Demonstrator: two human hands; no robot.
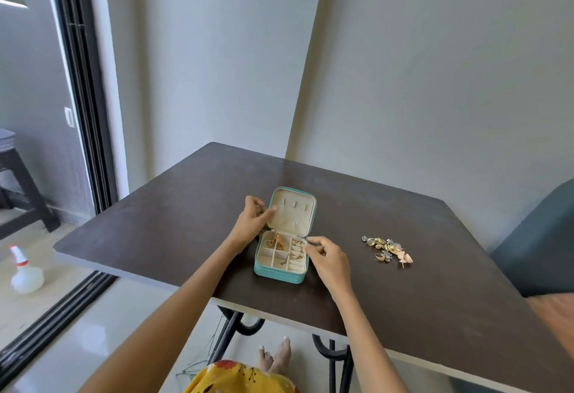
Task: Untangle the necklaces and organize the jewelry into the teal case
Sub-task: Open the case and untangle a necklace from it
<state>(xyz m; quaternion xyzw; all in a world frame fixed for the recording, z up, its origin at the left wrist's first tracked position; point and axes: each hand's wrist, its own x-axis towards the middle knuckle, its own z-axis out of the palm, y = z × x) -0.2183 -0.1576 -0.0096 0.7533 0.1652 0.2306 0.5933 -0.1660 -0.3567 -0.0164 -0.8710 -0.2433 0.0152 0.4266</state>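
The right hand is hovering at the right rim of the case, its thumb and forefinger pinching something small and gold over a right-hand compartment; what exactly is too small to tell. The left hand is curling beside the lid, fingers closing round what looks like a gold chain that is trailing down into the rear compartment. The case is sitting open, mid-table, lid tilting back. The loose pile of earrings is lying well apart to the right. The risk, as I judge it: both hands are pulling on fine gold pieces lying close together, so a lift by either could be snagging neighbours, tightening a knot, or dragging the light case along; a slipping pinch could be dropping a piece into the wrong slot
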